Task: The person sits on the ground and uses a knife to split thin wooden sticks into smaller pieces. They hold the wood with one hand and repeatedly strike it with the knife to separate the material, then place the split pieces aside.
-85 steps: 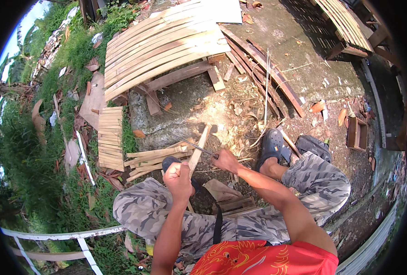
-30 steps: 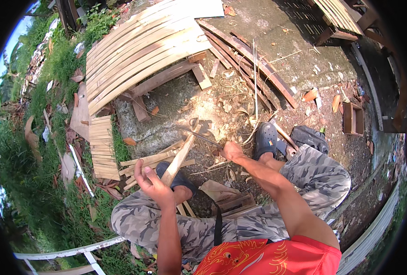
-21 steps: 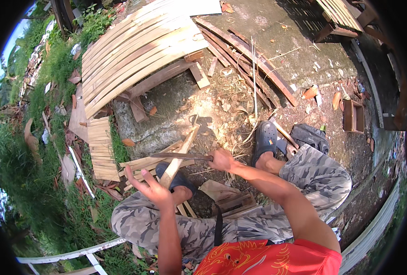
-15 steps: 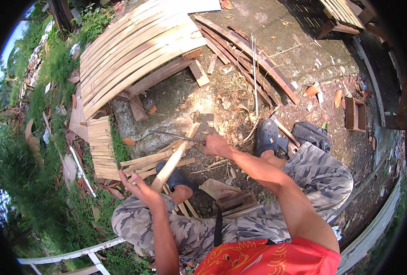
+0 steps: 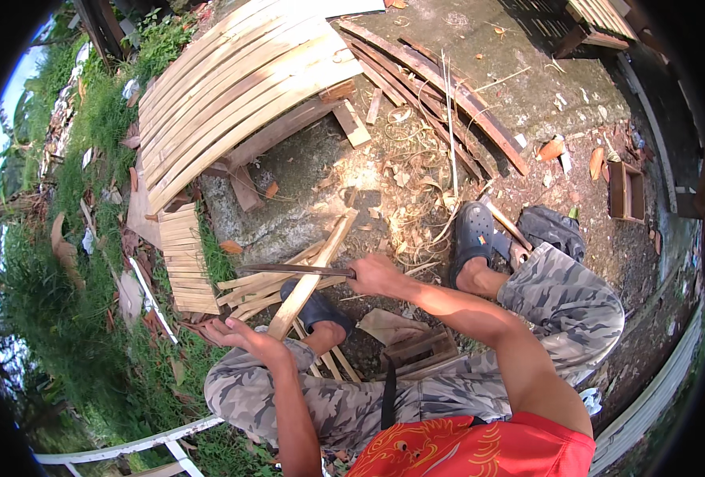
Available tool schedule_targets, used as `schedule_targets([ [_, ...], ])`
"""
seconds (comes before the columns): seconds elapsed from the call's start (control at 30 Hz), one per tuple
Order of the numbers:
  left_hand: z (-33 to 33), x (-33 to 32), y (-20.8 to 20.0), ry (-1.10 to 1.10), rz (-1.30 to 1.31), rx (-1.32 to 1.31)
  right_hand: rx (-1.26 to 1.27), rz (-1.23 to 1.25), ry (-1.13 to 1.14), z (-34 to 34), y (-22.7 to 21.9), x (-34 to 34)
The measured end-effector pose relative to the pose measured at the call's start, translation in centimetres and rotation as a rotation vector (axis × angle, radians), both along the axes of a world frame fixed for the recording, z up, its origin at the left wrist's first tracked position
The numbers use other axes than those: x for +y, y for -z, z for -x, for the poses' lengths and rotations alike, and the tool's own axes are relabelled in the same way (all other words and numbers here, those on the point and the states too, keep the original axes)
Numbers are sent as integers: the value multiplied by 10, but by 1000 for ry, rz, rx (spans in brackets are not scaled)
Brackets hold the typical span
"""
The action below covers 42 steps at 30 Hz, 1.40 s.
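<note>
A long knife (image 5: 277, 269) is held by its handle in my right hand (image 5: 378, 277), fingers closed round it. Its blade points left and crosses over a pale bamboo slat (image 5: 330, 245); whether it touches the slat I cannot tell. The slat slants from beside my left knee to the ground in front of me. My left hand (image 5: 249, 335) is open, palm turned up and fingers stretched out, just left of the slat's near end. Several more slats (image 5: 245, 296) lie loose under and beside my left shoe (image 5: 314, 306).
A slatted bamboo bench (image 5: 241, 87) stands ahead on the left, with a smaller slatted panel (image 5: 184, 258) nearer me. Brown planks (image 5: 440, 87) and curled shavings (image 5: 408, 226) lie ahead. A handsaw (image 5: 505, 238) rests by my right shoe (image 5: 473, 237), beside a dark bag (image 5: 551, 230).
The knife has come down and nearer along the slat, its blade turning more level. My left hand has lowered, its fingers tipping from upward to leftward. The view has shifted slightly.
</note>
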<state>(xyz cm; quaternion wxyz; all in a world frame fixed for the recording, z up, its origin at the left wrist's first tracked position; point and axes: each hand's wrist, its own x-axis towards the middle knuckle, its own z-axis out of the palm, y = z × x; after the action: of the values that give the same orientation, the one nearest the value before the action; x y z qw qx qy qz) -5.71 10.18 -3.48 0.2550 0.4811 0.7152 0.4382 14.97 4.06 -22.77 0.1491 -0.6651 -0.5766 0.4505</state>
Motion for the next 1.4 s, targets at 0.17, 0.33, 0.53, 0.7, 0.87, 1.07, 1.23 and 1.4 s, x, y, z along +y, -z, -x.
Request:
schedule_targets([
  [0.17,6,2,2,19,-9,60,-192,470,297,-36,-10,5],
  [0.33,12,5,5,5,24,52,17,32,63,3,1,7],
  [0.53,14,5,2,10,32,30,-174,508,429,-33,29,-11],
  [0.7,11,12,2,33,69,-58,-127,47,230,-8,27,-32],
  [0.87,7,12,3,48,25,-81,-107,-18,-16,-10,44,-35],
  [1.07,0,21,-6,-13,123,-75,-121,323,266,-37,20,-34],
  [1.23,-3,26,-6,-29,54,-91,16,-102,57,29,-31,-23],
  [1.4,0,23,-3,-21,114,-83,-349,515,329,-54,20,-11],
])
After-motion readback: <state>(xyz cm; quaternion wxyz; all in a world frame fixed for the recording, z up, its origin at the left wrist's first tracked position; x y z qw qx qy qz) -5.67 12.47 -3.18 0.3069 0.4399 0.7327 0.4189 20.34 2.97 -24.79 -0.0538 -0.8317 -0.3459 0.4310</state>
